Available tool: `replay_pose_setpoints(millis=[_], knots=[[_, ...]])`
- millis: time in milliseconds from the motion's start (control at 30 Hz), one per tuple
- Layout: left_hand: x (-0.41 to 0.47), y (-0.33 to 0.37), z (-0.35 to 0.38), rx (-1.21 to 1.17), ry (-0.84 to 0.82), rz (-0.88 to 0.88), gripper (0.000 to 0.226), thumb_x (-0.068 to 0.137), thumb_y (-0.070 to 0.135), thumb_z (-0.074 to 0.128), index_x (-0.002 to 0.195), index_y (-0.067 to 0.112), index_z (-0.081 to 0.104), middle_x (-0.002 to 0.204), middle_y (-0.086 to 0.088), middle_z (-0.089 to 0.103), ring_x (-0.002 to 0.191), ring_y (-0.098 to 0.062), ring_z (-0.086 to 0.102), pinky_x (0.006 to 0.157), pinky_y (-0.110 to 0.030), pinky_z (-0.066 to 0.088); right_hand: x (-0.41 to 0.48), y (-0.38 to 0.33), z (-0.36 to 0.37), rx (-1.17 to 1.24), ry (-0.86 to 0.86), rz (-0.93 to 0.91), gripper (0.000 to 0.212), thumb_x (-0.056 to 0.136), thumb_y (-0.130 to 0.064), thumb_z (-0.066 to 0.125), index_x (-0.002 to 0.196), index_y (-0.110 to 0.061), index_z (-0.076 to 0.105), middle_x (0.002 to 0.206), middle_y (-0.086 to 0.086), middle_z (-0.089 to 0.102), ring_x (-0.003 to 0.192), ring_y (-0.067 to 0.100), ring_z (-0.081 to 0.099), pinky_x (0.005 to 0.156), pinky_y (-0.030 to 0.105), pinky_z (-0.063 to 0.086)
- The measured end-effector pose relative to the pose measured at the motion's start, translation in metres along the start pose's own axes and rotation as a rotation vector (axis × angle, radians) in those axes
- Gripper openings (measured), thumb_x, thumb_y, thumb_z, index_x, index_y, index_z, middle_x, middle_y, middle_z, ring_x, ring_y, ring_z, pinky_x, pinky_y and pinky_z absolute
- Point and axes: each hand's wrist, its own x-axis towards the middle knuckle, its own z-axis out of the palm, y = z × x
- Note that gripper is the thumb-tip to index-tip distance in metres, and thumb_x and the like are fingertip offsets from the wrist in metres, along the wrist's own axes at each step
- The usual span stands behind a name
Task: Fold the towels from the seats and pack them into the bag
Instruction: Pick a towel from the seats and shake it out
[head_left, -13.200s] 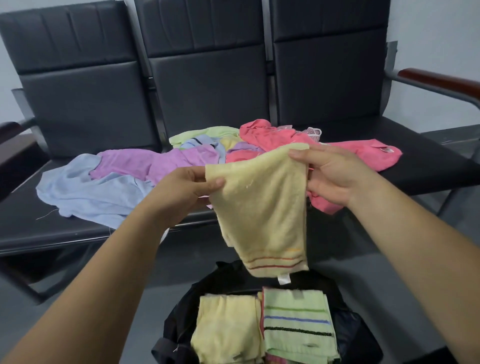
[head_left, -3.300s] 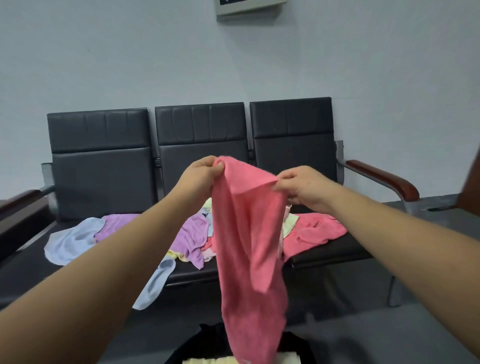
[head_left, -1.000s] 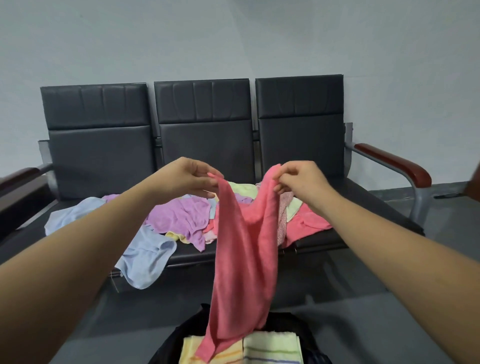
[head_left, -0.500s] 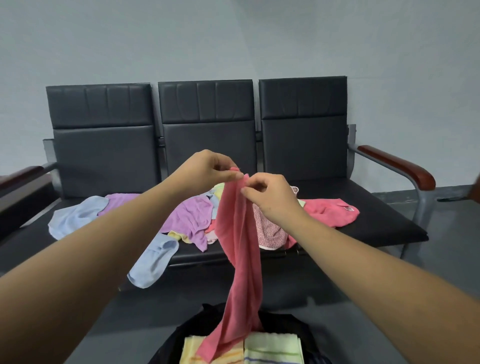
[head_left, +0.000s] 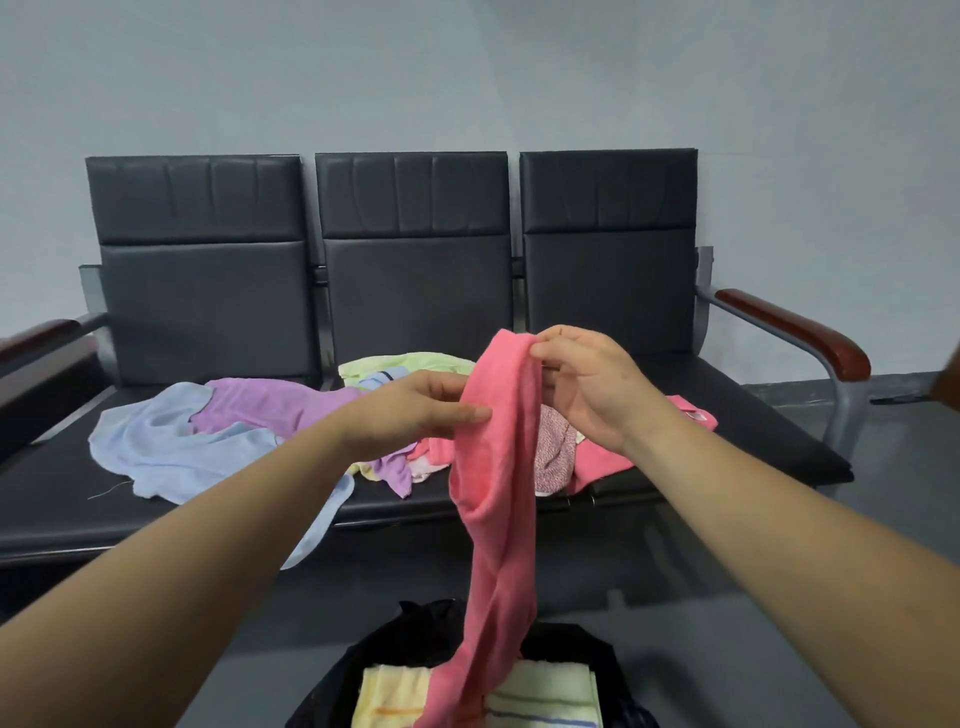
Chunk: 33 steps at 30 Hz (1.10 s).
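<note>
Pink towel (head_left: 498, 467) hangs bunched over the bag (head_left: 395, 639) before the seats' (head_left: 753, 431) front edge, right hand (head_left: 582, 384) pinching its top, left hand (head_left: 415, 410) pinching its side; we judge folding barely begun, and the next move calls for finding corners and spreading it.

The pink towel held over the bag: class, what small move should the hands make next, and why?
Probably spread it open: the pink towel hangs bunched in a rope, the right hand pinching its top and the left hand its edge lower down, its tail trailing onto folded towels in the bag.
</note>
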Motion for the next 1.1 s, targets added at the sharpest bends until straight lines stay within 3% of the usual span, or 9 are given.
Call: replay_pose_setpoints(millis=[100,200,333,467,533,667,800,967,1100], knots=[[0.001,-0.003,0.004,-0.043,0.102,-0.007,0.010,0.096,0.017,0.066,0.097,0.007,0.070,0.087,-0.003,0.067,0.079,-0.013,0.062,0.078,-0.030,0.052,0.001,-0.002,-0.011,-0.026,0.050,0.020,0.023,0.098,0.006,0.049,0.080,-0.007,0.056,0.074,0.007,0.060,0.063,0.016,0.058,0.061,0.026,0.051],[0.003,-0.004,0.001,-0.132,0.209,0.023,0.018,0.094,0.020,0.068,0.076,0.020,0.067,0.073,0.003,0.062,0.066,-0.011,0.056,0.063,-0.023,0.047,0.003,-0.001,-0.023,-0.103,0.060,0.036,0.021,0.097,0.008,0.050,0.084,-0.006,0.059,0.069,0.003,0.059,0.064,0.015,0.053,0.065,0.028,0.049],[-0.001,-0.007,-0.002,-0.078,0.134,0.012,0.022,0.087,0.033,0.079,0.089,0.017,0.065,0.085,-0.009,0.064,0.078,-0.024,0.055,0.069,-0.034,0.046,0.004,0.002,-0.028,-0.164,0.034,0.051,0.029,0.096,0.013,0.047,0.090,-0.002,0.071,0.073,0.007,0.068,0.068,0.015,0.060,0.066,0.026,0.054],[-0.005,-0.019,-0.003,-0.050,0.042,-0.016,0.014,0.089,0.014,0.074,0.100,0.009,0.067,0.098,-0.009,0.071,0.090,-0.023,0.062,0.083,-0.034,0.049,0.004,0.000,-0.028,-0.123,0.067,0.046,0.030,0.096,0.014,0.046,0.092,0.002,0.073,0.076,0.010,0.071,0.071,0.015,0.064,0.068,0.025,0.057],[-0.006,-0.026,0.000,-0.018,0.001,-0.021,0.011,0.092,0.009,0.071,0.098,0.018,0.073,0.099,-0.006,0.072,0.093,-0.023,0.059,0.085,-0.033,0.046,0.005,0.001,-0.031,-0.117,0.070,0.057,0.027,0.096,0.013,0.048,0.093,0.004,0.073,0.078,0.011,0.072,0.072,0.016,0.065,0.071,0.026,0.058],[-0.009,-0.024,0.012,0.076,0.057,-0.039,0.021,0.102,-0.001,0.053,0.094,0.011,0.068,0.075,0.015,0.071,0.070,0.003,0.063,0.069,-0.010,0.047,0.005,0.005,-0.034,-0.170,0.063,0.083,0.014,0.094,0.009,0.061,0.101,0.005,0.072,0.084,0.010,0.076,0.077,0.015,0.073,0.076,0.025,0.061],[-0.007,-0.019,0.010,0.196,0.201,-0.001,0.021,0.104,0.004,0.051,0.094,0.010,0.068,0.059,0.019,0.064,0.053,0.004,0.056,0.049,-0.006,0.039,0.006,0.010,-0.039,-0.300,0.106,0.093,0.009,0.091,0.006,0.068,0.092,-0.001,0.073,0.083,0.007,0.074,0.078,0.012,0.072,0.074,0.022,0.060],[-0.008,-0.013,0.006,0.251,0.095,-0.081,0.017,0.104,0.007,0.052,0.098,-0.003,0.065,0.059,0.019,0.056,0.050,0.005,0.049,0.049,-0.007,0.037,0.006,0.009,-0.041,-0.274,0.156,0.125,0.016,0.096,0.010,0.058,0.086,0.001,0.068,0.082,0.011,0.072,0.078,0.015,0.071,0.075,0.026,0.061],[-0.014,-0.011,-0.006,0.286,-0.016,-0.129,0.018,0.095,0.021,0.068,0.077,0.017,0.071,0.059,0.014,0.055,0.055,-0.001,0.048,0.057,-0.013,0.039,0.006,0.011,-0.044,-0.244,0.210,0.123,0.017,0.096,0.012,0.056,0.085,0.002,0.066,0.067,0.002,0.074,0.068,0.011,0.072,0.068,0.026,0.058]])
